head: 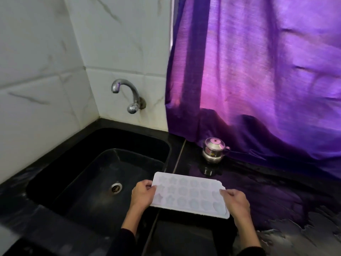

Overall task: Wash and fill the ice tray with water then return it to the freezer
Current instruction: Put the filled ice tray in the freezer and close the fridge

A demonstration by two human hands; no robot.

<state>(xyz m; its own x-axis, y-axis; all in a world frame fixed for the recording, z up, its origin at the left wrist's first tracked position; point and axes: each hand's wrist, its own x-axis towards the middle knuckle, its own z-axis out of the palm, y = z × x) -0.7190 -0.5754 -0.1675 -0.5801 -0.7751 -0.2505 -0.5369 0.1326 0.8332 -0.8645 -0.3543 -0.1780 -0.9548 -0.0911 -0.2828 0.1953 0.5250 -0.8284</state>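
Black sink (55, 174) set into a black counter (276, 191), drain (116, 187) visible at the bottom of the basin. Chrome tap (127, 95) on the tiled wall behind it, no water coming out of the spout. Small steel lidded pot (214, 149) sits on the counter right of the sink, just in front of a purple curtain (258, 71) that drapes onto the counter. Nothing between tray and tap.

Ice tray (190, 194): white, flat, rows of shaped pockets (stars, hearts), held face up over the sink's right edge, partly above the counter. Can't tell if the pockets hold water.

Left hand (143, 194) grips the tray's left end, fingers curled over the edge. Right hand (235, 200) pinches the right end, thumb on top.
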